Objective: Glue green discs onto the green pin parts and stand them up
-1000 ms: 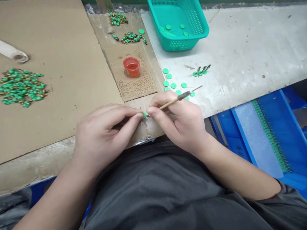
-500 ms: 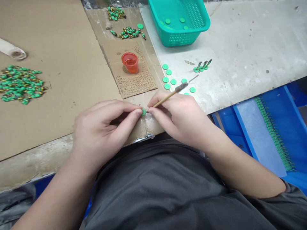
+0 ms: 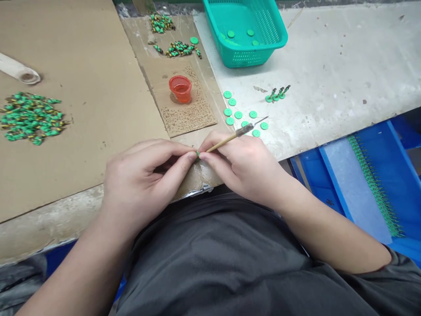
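Observation:
Between the thumb and forefinger of my left hand [image 3: 144, 175] a small green disc [image 3: 198, 154] is pinched, mostly hidden by the fingertips. My right hand [image 3: 245, 164] is closed on a thin wooden-handled tool [image 3: 225, 141], whose dark end and fine metal needle point away to the upper right. Its thumb and fingertip meet the left fingertips at the disc; whether they hold another small part there is hidden. Just beyond the right hand lie several loose green two-holed discs [image 3: 238, 115]. Farther off, three little dark-topped figures [image 3: 276, 94] stand on green discs.
A red cup of liquid [image 3: 184, 93] stands on speckled cardboard [image 3: 190, 119]. Piles of small green, yellow and black figures lie left [image 3: 33, 116] and at the back [image 3: 180, 49]. A teal basket [image 3: 245, 57] holds green discs. Blue trays [image 3: 335, 184] with rows of figures sit lower right.
My right fingertips have come in against my left ones at the disc, and the disc is turned and shows less. The tool has moved slightly left and down with the hand.

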Demonstrator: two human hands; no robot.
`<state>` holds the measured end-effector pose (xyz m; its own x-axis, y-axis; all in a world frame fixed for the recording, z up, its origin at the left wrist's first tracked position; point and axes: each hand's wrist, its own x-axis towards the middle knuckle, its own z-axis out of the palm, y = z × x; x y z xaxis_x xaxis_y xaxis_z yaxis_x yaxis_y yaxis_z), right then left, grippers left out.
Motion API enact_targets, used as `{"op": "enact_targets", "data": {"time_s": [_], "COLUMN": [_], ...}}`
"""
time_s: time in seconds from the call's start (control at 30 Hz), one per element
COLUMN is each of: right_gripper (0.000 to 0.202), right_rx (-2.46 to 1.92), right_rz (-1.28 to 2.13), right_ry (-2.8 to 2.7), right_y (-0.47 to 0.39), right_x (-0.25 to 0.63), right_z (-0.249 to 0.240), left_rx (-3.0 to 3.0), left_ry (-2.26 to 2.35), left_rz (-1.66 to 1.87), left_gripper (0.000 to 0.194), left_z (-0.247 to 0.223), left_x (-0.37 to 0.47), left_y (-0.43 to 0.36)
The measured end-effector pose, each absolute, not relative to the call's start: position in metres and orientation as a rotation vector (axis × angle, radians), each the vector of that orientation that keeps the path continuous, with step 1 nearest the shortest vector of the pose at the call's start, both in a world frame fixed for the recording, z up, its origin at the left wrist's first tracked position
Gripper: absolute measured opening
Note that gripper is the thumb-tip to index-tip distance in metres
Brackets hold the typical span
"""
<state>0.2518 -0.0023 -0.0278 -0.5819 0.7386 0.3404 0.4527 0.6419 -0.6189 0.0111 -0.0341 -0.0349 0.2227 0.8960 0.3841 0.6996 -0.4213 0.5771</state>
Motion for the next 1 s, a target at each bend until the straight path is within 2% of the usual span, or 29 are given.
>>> {"op": "enact_targets", "data": {"time_s": [0.6,0.73,1.0], "right_gripper": [0.019,0.024,0.027], "right_rx": [-1.011,-1.099,-1.080], "right_rz": [0.830,0.807,0.850], "right_ry": [-2.216,-2.145,-2.256], "right_y": [-0.001,-0.001,0.004], "right_x": [0.243,0.254,0.260], "right_z": [-0.020,-0.026,-0.021], "left_rx": [2.138,2.155,2.380], "left_ry": [1.461,1.462,1.500], "left_rz": [0.979,0.957,0.901], "left_gripper": [0.018,0.023,0.013], "left_z": [-0.033,-0.032,-0.037], "left_x": [0.009,0.008,0.004], "left_y": [-0.032,-0.032,-0.037]}}
